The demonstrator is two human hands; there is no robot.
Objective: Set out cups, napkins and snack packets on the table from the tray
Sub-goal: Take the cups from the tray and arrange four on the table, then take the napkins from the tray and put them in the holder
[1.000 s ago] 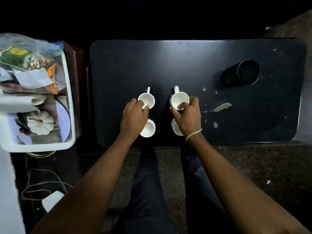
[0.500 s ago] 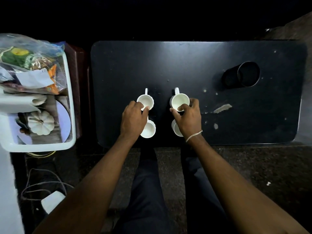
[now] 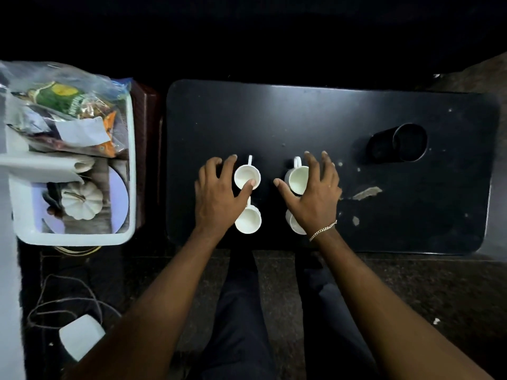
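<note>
Four white cups stand in a two-by-two square on the black tabletop, near the middle of its near edge. The left hand is spread open with nothing in its grasp, thumb tip touching the rim of the far left cup, palm partly over the near left cup. The right hand is likewise splayed and holding nothing, fingers arched over the far right cup, wrist covering much of the near right cup.

The cups look placed, so the job now is to let go cleanly: lift both hands straight up so no finger drags a rim or catches a handle. Then reach left to the white tray beside the tabletop's left edge, where the snack packets lie at its far end; napkins cannot be told apart there.
</note>
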